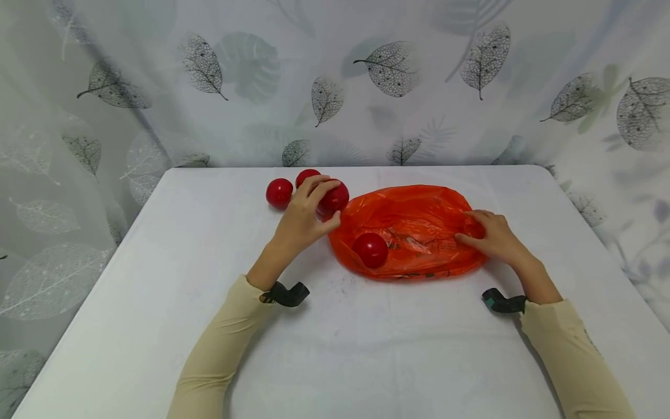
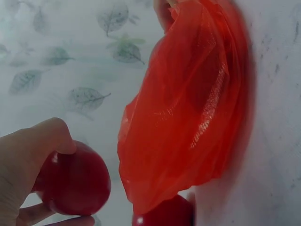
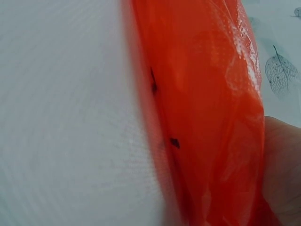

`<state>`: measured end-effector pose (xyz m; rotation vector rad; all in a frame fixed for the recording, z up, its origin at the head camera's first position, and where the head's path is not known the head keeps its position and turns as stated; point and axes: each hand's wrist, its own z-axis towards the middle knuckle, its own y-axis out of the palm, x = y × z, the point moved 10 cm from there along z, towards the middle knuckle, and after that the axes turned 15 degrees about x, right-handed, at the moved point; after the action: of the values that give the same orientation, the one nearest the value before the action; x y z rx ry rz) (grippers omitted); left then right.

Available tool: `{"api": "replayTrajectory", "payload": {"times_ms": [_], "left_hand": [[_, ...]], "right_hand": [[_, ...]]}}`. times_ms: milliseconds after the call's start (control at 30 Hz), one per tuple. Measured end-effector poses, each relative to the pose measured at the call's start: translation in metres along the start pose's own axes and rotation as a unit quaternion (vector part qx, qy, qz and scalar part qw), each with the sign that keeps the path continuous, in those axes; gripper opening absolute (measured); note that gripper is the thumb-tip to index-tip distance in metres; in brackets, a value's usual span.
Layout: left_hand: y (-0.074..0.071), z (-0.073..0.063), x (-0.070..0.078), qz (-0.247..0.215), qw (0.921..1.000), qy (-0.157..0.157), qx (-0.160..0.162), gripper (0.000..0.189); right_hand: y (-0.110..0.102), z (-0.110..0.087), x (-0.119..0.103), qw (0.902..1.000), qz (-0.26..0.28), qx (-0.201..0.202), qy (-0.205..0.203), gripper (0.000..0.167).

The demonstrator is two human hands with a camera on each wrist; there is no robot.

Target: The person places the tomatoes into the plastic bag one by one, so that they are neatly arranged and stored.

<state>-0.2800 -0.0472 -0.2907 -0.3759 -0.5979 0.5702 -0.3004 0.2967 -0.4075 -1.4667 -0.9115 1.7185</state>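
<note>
My left hand [image 1: 303, 218] grips a glossy red ball [image 1: 335, 198] at the left end of a red plastic bag [image 1: 419, 203]. In the left wrist view the thumb and fingers are around this ball [image 2: 77, 181], beside the bag [image 2: 188, 103]. Another red ball [image 1: 370, 250] lies at the bag's front left part. My right hand [image 1: 494, 235] holds the right end of the bag, thumb in front and fingers behind. The right wrist view has the bag's side [image 3: 207, 108] up close with part of the hand [image 3: 282, 169] at its edge.
Two more red balls, one at the left [image 1: 280, 193] and one behind [image 1: 306, 176], are on the white table [image 1: 387, 361] near its back edge. A leaf-patterned cloth [image 1: 251, 116] hangs behind the table. Dark wrist cameras [image 1: 293, 295] are on both wrists.
</note>
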Motion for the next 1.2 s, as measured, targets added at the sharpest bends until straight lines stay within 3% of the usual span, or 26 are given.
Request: {"api": "replayTrajectory", "payload": {"times_ms": [367,667,867,1200], "left_hand": [[0.017,0.003,0.004,-0.089,0.9942,-0.057,-0.022,0.051],[0.032,-0.001,0.011,-0.125,0.9895,-0.055,-0.046,0.049],[0.04,-0.004,0.016,-0.133,0.9877,-0.055,-0.061,0.049],[0.057,-0.014,0.007,-0.086,0.9859,-0.085,-0.115,0.05]], "right_hand": [[0.0,0.001,0.002,1.0,0.004,0.006,-0.003,0.07],[0.0,0.001,0.0,0.9999,0.009,0.009,-0.001,0.067],[-0.002,0.001,-0.002,0.9999,0.007,0.011,-0.006,0.066],[-0.001,0.0,-0.003,1.0,0.002,0.008,0.001,0.067]]}}
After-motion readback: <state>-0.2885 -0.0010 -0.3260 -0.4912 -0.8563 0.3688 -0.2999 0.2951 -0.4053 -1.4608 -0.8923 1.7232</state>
